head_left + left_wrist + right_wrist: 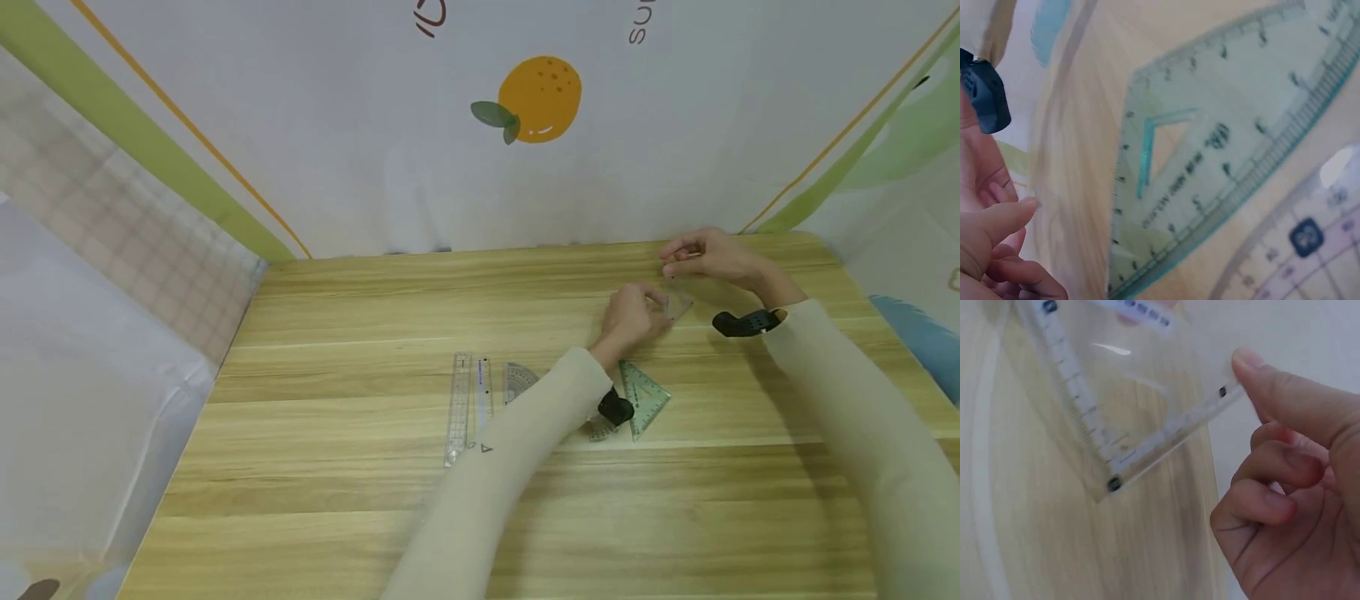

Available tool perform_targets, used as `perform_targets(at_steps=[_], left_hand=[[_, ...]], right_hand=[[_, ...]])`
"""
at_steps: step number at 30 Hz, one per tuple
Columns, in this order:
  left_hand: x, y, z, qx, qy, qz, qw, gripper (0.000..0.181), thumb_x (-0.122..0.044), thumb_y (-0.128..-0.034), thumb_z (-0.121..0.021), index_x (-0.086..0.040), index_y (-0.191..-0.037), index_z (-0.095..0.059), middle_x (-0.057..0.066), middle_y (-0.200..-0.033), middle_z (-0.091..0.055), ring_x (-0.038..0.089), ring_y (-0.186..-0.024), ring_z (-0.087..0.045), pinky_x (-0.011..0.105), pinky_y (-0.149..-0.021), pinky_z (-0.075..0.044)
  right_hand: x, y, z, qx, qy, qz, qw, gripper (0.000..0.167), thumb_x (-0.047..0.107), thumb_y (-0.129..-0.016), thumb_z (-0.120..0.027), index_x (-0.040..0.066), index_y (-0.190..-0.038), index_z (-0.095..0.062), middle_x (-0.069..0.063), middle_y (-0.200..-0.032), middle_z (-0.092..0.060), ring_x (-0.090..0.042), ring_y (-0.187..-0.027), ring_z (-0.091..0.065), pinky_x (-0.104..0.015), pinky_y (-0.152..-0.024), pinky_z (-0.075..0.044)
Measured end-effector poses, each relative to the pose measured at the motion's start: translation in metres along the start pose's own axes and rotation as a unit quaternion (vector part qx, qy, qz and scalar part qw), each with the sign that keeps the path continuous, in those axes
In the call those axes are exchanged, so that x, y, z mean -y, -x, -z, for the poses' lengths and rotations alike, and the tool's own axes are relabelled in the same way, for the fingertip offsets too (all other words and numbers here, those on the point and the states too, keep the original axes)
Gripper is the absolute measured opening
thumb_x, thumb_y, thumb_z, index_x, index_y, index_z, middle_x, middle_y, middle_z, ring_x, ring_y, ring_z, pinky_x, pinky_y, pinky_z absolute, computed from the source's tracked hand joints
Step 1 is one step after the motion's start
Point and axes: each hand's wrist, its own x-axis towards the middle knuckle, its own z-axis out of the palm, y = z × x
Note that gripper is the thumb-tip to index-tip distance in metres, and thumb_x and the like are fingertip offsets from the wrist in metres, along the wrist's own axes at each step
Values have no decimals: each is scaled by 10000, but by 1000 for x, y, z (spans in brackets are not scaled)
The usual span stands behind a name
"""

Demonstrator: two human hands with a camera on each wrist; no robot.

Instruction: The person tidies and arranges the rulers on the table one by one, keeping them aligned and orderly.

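Observation:
A clear set square point(678, 305) is between the two hands at the table's back right, tilted in the air. My right hand point(712, 257) pinches one corner between thumb and index finger; the other fingers curl below, as the right wrist view shows. My left hand point(632, 317) holds the set square's opposite side, its grip partly hidden. In the left wrist view, the left hand point(1007, 256) sits at the lower left. Below it on the table lie a green-tinted set square point(647, 400) and a clear protractor point(602, 429), partly covered by the left wrist.
Left of the left forearm lie a clear ruler point(458, 404), a second narrower ruler point(484, 383) and another protractor point(519, 382), partly hidden by the sleeve. A printed cloth point(375, 150) hangs along the back edge of the wooden table point(315, 500).

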Motion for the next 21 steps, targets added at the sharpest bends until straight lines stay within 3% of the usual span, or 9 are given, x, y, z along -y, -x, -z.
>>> perform_targets(at_steps=[4,6,10,16,21], left_hand=[[-1,2,2,107,412,-48,9991,203,-91,-824,-859,-131,-1005,-776,-23,-1038,-724,54,-875,-629,189,-667,-477],[-2,3,3,138,562,-14,9983,200,-80,-820,-861,-129,-994,-776,-20,-1040,-729,48,-869,-628,187,-666,-475],[-3,4,4,220,667,-50,9975,174,-69,-831,-849,-104,-979,-766,-24,-931,-722,46,-726,-589,190,-599,-453],[-1,4,7,583,800,-361,9944,99,-75,-881,-802,-54,-949,-733,-47,-714,-651,51,-572,-515,193,-508,-413],[3,4,11,678,1043,-530,9908,80,-77,-883,-798,-54,-930,-738,-61,-639,-615,42,-527,-479,188,-478,-376]], right_hand=[[-4,6,5,105,134,-27,9999,337,178,-1019,-659,-72,-1245,-657,-113,-1184,-660,-158,-910,-552,-331,-738,-482],[-5,9,7,148,104,-10,9998,307,169,-1029,-641,-78,-1208,-673,-74,-1078,-654,-181,-809,-506,-356,-687,-455],[0,12,9,146,-105,146,9997,286,132,-1028,-634,-117,-1163,-666,-25,-839,-546,-162,-646,-407,-362,-623,-420],[9,14,11,46,-166,264,9995,276,109,-1013,-651,-134,-1142,-666,17,-945,-638,-129,-778,-465,-326,-662,-456],[11,14,14,107,-379,313,9987,236,96,-1021,-635,-109,-1126,-683,22,-802,-561,-143,-664,-408,-334,-617,-431]])
